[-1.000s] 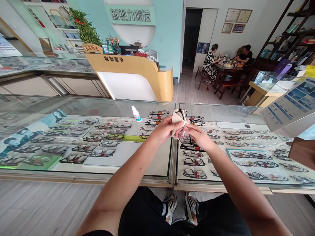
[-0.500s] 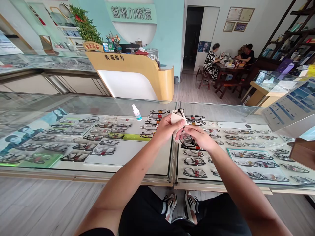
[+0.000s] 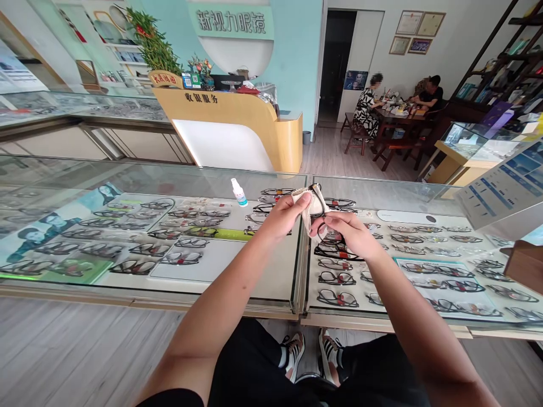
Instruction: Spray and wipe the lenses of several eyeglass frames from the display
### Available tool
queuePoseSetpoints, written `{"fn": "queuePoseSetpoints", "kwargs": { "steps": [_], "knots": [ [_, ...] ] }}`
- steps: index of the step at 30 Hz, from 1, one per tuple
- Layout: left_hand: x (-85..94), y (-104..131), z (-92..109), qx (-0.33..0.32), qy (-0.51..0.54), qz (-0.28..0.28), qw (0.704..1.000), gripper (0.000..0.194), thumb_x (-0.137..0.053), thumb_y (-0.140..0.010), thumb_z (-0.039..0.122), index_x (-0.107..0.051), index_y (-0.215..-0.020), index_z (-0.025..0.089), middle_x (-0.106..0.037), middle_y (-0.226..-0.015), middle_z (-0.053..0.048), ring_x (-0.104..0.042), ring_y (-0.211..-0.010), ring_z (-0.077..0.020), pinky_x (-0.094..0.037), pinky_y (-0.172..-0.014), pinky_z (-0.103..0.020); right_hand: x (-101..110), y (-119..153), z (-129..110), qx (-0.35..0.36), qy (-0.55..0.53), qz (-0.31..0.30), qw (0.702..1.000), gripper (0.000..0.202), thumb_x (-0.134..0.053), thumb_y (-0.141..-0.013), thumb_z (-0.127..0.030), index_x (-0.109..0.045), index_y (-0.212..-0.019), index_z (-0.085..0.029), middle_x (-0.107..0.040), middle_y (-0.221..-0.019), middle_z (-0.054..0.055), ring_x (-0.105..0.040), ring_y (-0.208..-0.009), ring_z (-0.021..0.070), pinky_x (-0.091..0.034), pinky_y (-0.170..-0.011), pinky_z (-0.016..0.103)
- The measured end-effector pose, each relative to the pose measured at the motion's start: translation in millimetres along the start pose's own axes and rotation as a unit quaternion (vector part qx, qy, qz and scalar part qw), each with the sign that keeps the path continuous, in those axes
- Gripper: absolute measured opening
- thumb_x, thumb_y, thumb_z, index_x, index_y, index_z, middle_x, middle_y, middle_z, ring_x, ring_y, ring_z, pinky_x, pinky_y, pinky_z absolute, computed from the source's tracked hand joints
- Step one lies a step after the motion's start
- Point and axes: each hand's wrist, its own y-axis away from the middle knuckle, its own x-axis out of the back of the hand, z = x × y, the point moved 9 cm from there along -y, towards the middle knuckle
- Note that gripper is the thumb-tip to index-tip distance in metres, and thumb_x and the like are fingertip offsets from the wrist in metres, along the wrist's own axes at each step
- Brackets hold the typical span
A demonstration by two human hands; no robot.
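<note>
Above the glass display case, my left hand point(image 3: 289, 213) is closed on a cream cleaning cloth point(image 3: 304, 210), thumb on top. The cloth is folded around part of a pair of dark-framed eyeglasses point(image 3: 317, 202). My right hand point(image 3: 348, 230) pinches the glasses' frame from the right, close to the cloth's edge. Part of the glasses is hidden by cloth and fingers. To the left, a small white spray bottle point(image 3: 239, 193) with a blue label stands upright on the glass top, apart from both hands.
Rows of eyeglasses point(image 3: 338, 298) lie beneath the glass display case point(image 3: 271, 285). A white printed box point(image 3: 504, 183) and a brown box point(image 3: 526, 265) are at the right. Beyond stand a wooden cashier counter point(image 3: 284, 144) and two people seated at a table point(image 3: 392, 116).
My left thumb has shifted on the cloth, which now lies more open and shows more of the glasses' frame. The view has moved slightly; the bottle stands where it was.
</note>
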Motion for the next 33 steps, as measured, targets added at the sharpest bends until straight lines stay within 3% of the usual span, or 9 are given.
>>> {"fn": "queuePoseSetpoints", "kwargs": {
  "steps": [5,10,18,28,33],
  "knots": [
    [1.4,-0.9,3.5,0.017,0.015,-0.082,0.996,0.061,-0.089,-0.087,0.074,-0.076,-0.088,0.015,-0.073,-0.08,-0.005,-0.067,-0.075,-0.0192,-0.053,-0.071,-0.033,9.5,0.1,0.5,-0.007,-0.019,0.022,1.0,0.038,-0.063,-0.109,-0.046,-0.089,-0.094,-0.022,-0.084,-0.093,0.006,-0.069,-0.091,0.0225,-0.054,-0.094,0.037],
    [2.4,2.1,3.6,0.023,0.006,-0.115,0.993,0.051,-0.099,-0.083,0.058,-0.078,-0.1,0.015,-0.076,-0.087,-0.007,-0.067,-0.074,-0.0189,-0.049,-0.069,-0.032,10.0,-0.9,0.0,-0.013,-0.038,0.025,0.999,0.038,-0.063,-0.106,-0.044,-0.089,-0.09,-0.021,-0.084,-0.089,0.006,-0.07,-0.087,0.0226,-0.054,-0.09,0.037],
    [1.5,0.3,-3.5,0.034,0.019,-0.032,0.999,0.06,-0.107,-0.069,0.055,-0.077,-0.102,0.015,-0.078,-0.093,-0.005,-0.067,-0.078,-0.0167,-0.051,-0.07,-0.029,15.2,-1.3,5.0,-0.035,-0.057,0.067,0.996,0.04,-0.063,-0.102,-0.047,-0.085,-0.082,-0.02,-0.082,-0.083,0.007,-0.069,-0.082,0.0229,-0.055,-0.083,0.036],
    [-19.8,4.9,9.1,-0.001,0.009,-0.047,0.999,0.052,-0.103,-0.075,0.056,-0.069,-0.09,0.019,-0.069,-0.068,0.001,-0.064,-0.058,-0.0155,-0.05,-0.057,-0.027,5.0,-2.4,9.5,-0.027,-0.036,0.032,0.998,0.048,-0.064,-0.107,-0.058,-0.082,-0.081,-0.021,-0.079,-0.084,0.007,-0.07,-0.087,0.0233,-0.055,-0.09,0.037],
    [-8.2,5.1,4.5,-0.019,-0.017,0.027,0.999,0.057,-0.102,-0.073,0.064,-0.07,-0.086,0.018,-0.068,-0.069,0.001,-0.058,-0.057,-0.0115,-0.046,-0.054,-0.024,-3.6,-4.0,5.2,-0.01,-0.045,0.001,0.999,0.056,-0.064,-0.108,-0.067,-0.081,-0.083,-0.02,-0.079,-0.086,0.008,-0.069,-0.087,0.0232,-0.056,-0.091,0.038]
  ]
}}
